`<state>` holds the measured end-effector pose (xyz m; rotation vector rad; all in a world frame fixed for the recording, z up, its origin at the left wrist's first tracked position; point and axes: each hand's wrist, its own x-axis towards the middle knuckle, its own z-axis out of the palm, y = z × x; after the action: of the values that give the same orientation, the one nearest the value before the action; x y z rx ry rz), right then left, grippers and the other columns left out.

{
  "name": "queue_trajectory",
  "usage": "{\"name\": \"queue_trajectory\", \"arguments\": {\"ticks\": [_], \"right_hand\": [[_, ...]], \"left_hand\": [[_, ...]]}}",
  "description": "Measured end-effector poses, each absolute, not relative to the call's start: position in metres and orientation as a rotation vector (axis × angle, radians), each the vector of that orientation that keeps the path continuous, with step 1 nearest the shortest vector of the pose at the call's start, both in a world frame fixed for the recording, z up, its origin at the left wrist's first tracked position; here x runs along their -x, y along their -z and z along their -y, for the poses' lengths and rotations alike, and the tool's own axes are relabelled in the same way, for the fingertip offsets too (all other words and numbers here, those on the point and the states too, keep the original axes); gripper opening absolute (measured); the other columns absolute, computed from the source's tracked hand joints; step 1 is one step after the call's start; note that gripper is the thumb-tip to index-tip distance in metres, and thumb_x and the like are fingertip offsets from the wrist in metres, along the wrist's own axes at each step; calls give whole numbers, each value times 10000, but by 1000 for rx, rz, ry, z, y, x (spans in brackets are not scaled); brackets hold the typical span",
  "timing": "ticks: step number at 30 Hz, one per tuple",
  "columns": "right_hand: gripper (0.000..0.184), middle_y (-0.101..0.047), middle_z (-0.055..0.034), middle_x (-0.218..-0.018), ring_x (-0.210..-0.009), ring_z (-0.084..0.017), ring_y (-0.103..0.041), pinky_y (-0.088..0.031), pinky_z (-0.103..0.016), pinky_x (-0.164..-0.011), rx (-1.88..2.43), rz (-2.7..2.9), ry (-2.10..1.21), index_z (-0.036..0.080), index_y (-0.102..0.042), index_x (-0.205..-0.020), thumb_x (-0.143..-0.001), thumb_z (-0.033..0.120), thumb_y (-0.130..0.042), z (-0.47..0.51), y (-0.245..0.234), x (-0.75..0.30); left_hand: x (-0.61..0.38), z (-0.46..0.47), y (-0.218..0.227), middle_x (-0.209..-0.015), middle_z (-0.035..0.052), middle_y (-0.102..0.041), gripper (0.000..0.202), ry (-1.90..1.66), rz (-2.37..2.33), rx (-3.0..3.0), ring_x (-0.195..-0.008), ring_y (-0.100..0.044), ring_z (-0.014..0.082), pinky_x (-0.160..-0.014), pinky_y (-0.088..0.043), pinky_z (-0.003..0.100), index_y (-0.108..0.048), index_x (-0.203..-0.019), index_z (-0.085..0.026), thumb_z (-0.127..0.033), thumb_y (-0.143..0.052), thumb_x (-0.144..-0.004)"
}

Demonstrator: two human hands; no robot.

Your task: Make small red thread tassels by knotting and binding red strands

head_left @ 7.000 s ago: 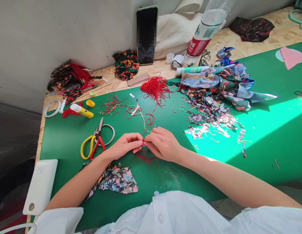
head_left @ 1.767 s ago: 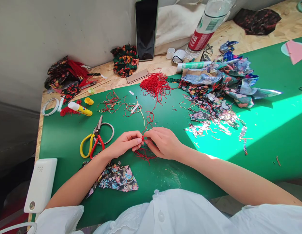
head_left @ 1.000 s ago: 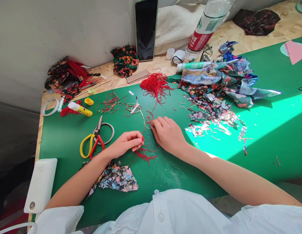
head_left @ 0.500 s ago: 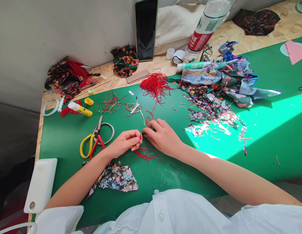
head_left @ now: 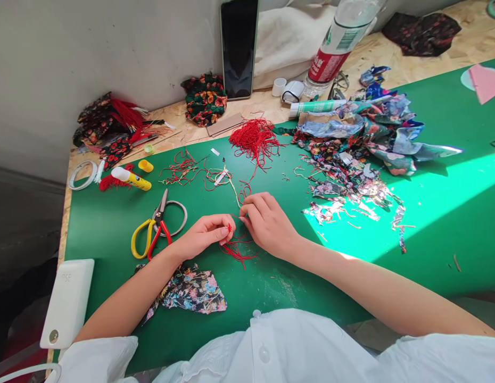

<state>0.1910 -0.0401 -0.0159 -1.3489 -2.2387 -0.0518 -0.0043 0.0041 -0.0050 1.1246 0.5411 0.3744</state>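
Head view: wispy red threads (head_left: 237, 252) at curled hands (head_left: 209, 234) over smooth mat (head_left: 299, 287).

The head camera is looking forward and down from close above the left hand (head_left: 207, 231), right hand (head_left: 270, 224) and table (head_left: 287, 186).

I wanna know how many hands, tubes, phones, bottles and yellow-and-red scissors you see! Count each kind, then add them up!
Hands: 2, the left hand pinching red threads and the right hand
Tubes: 2, a yellow tube and a green-and-white tube
Phones: 1 phone
Bottles: 1 bottle
Yellow-and-red scissors: 1
Total: 7
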Motion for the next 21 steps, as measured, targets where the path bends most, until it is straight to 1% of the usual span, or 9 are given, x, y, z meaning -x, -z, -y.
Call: {"name": "queue_trajectory", "arguments": {"ticks": [3, 5, 8, 11, 14, 18, 21], "right_hand": [[100, -593, -105, -906, -890, -208, -472, -416, -342, -798, 1271, 2122, -10, 154, -510, -859, -919, 112, -442, 40, 14, -192], [122, -581, -72, -831, -825, -188, -475, -424, -320, -749, 1233, 2079, -78, 174, -475, -854, -912, 80, -423, 41, 13, -192], [179, -523, -28, -721, -709, -163, -437, -400, -285, -649, 1204, 2055, -151, 197, -430, -825, -903, 43, -380, 42, 10, -192], [180, -495, -12, -704, -666, -146, -409, -391, -270, -626, 1149, 2039, -177, 200, -415, -829, -908, 45, -374, 44, 9, -191], [146, -521, -9, -727, -674, -132, -426, -409, -256, -635, 1060, 2013, -208, 191, -435, -871, -908, 50, -419, 45, 9, -190], [137, -583, -11, -749, -695, -123, -487, -437, -248, -641, 965, 1985, -224, 182, -469, -919, -888, 50, -486, 46, 12, -189], [137, -621, -7, -749, -686, -119, -517, -452, -249, -640, 960, 1953, -205, 191, -481, -907, -875, 65, -523, 47, 15, -189]], "left_hand": [[3, -4, 6, -825, 14, -482, 255, -365, -554, -1118, -616, -435, 70, -590, -343, 241, -564, -750, -139, -367, -595, -859], [3, -4, 6, -877, 18, -493, 224, -367, -570, -1104, -608, -444, 56, -585, -346, 231, -563, -774, -139, -340, -582, -871], [2, -3, 7, -874, 12, -504, 209, -372, -592, -1089, -596, -451, 44, -585, -344, 222, -554, -790, -140, -324, -562, -888], [2, -3, 6, -904, 16, -523, 218, -376, -611, -1090, -590, -449, 37, -593, -354, 220, -550, -788, -137, -331, -564, -887], [1, -4, 6, -947, 20, -530, 212, -387, -611, -1086, -592, -453, 32, -598, -358, 218, -552, -787, -135, -321, -563, -888], [1, -4, 6, -902, 4, -510, 193, -395, -600, -1061, -594, -466, 29, -586, -347, 208, -549, -784, -136, -294, -557, -895], [1, -4, 6, -897, -1, -502, 171, -405, -604, -1035, -600, -472, 29, -580, -346, 204, -556, -801, -141, -286, -562, -893]]}}
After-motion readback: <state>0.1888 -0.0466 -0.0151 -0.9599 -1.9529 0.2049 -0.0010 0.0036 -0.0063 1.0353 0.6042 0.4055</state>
